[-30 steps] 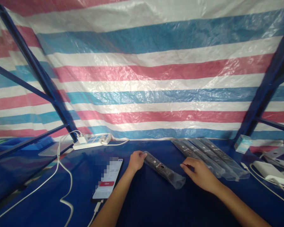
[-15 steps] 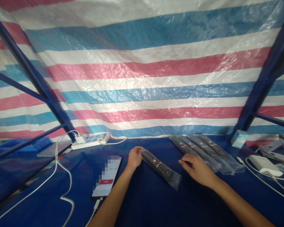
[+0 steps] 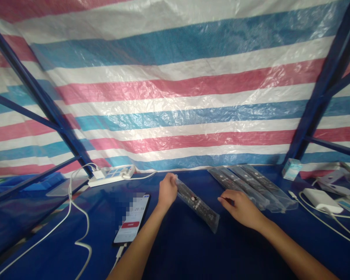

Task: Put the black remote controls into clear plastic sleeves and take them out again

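Bagged black remote control (image 3: pixel 196 204) is lying aslant at lower centre of the frame, its upper end pointing left. Behind it, the striped plastic sheet (image 3: pixel 177 89) is filling most of the view, and the blue tabletop (image 3: pixel 192 252) is spreading across the lower half. At centre right, four more bagged remotes (image 3: pixel 256 186) are resting side by side. At lower centre, the left hand (image 3: pixel 167 190) is pinching the upper end of the bag, thumb and fingers brought together on it. The right hand (image 3: pixel 238 205) is hovering to the right, apart from the bag, fingers loosely curled, thumb slightly parted from them, holding nothing that shows. At lower left, a phone (image 3: pixel 132 221) is displaying a timer. At centre right, a small box (image 3: pixel 292 169) is standing beyond the remotes. Compared with a second ago, the loose clear tail at the bag's lower right end is showing less, so the remote is apparently sitting nearer that end, while only the left hand is controlling it
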A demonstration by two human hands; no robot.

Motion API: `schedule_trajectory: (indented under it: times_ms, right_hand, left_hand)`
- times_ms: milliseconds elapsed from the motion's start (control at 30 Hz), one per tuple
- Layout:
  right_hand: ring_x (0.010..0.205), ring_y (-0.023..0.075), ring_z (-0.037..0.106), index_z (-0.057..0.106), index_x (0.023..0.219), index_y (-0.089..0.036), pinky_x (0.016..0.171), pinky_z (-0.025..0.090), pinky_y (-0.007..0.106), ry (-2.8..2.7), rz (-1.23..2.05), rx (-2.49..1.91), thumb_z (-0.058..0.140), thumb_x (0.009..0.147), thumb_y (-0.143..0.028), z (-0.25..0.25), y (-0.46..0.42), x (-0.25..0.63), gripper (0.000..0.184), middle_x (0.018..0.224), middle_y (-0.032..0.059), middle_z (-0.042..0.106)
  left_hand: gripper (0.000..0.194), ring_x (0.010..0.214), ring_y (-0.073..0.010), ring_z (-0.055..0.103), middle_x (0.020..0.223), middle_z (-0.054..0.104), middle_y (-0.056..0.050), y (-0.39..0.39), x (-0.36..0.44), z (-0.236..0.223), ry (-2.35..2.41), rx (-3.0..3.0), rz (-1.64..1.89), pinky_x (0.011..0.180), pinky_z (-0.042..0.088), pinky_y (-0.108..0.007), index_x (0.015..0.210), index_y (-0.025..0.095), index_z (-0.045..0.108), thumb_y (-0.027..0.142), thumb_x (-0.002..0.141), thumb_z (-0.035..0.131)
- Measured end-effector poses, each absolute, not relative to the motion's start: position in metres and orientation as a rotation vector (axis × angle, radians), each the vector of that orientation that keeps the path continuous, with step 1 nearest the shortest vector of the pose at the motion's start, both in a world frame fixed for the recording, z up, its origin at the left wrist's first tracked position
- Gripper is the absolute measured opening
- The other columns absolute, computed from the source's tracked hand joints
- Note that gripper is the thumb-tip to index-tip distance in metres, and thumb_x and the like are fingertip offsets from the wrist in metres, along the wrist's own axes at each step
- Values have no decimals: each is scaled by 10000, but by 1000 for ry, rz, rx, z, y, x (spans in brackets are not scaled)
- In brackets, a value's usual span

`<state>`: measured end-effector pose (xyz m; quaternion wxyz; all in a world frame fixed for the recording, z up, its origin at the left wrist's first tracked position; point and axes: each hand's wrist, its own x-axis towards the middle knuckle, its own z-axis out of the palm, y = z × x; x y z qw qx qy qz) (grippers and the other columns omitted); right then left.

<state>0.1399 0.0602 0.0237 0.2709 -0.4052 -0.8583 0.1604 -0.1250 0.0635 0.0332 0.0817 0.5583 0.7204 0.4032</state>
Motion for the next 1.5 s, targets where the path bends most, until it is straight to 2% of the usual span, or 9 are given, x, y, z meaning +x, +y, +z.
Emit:
schedule_trajectory:
  times_ms: [133, 367, 533, 700, 1033, 1333, 1500]
  right_hand:
    - [612, 143, 529, 543, 626, -203, 602, 392, 269, -2303, 427, -1089, 396, 935, -367, 23, 61, 141, 380, 653, 14, 576]
    - [621, 152, 550, 587, 644, -200, 602, 386, 269, -2333, 419, -1143, 405, 919, -471, 33, 55, 143, 427, 676, 32, 621]
    - [645, 181, 599, 618, 692, -208, 544, 335, 261, -2493, 482, -1295, 606, 765, -579, 38, 39, 137, 378, 724, 30, 671]
    - [698, 195, 630, 630, 842, -220, 578, 338, 263, -2515, 440, -1327, 684, 699, -557, 26, 33, 124, 370, 793, 21, 690]
    - [710, 190, 627, 617, 825, -226, 571, 315, 256, -2480, 476, -1379, 733, 662, -508, 22, 30, 115, 346, 796, 13, 675]
    - [766, 225, 655, 626, 826, -205, 608, 365, 274, -2499, 432, -1382, 677, 735, -473, 20, 28, 110, 288, 857, 49, 700]
    - [780, 232, 673, 655, 755, -204, 616, 381, 271, -2473, 384, -1460, 614, 771, -420, 24, 34, 120, 220, 801, 53, 718]
  left_hand:
    - [217, 754, -178, 626, 755, 674, -43, 61, -118, 59, 2179, 1896, 1128, 694, 411, -248, 836, 191, 638, 225, 900, 434]
    - [237, 688, -173, 616, 705, 678, -27, 59, -125, 106, 2143, 2047, 1078, 639, 405, -251, 730, 185, 667, 285, 847, 486]
    - [217, 683, -172, 619, 695, 682, -28, 55, -121, 125, 2104, 2052, 1120, 643, 416, -253, 724, 174, 677, 268, 812, 502]
    - [241, 666, -166, 606, 683, 673, -29, 50, -110, 136, 2065, 2079, 1129, 643, 421, -254, 728, 165, 671, 296, 814, 488]
    - [219, 609, -142, 554, 618, 622, 2, 42, -97, 158, 2031, 2119, 1167, 604, 390, -239, 671, 163, 641, 280, 792, 501]
    - [255, 618, -139, 538, 631, 610, 1, 35, -105, 189, 2123, 2161, 1207, 644, 408, -256, 712, 141, 647, 318, 815, 494]
    - [231, 677, -173, 588, 705, 649, -28, 19, -137, 219, 2135, 1949, 1540, 709, 469, -342, 754, 170, 649, 368, 795, 538]
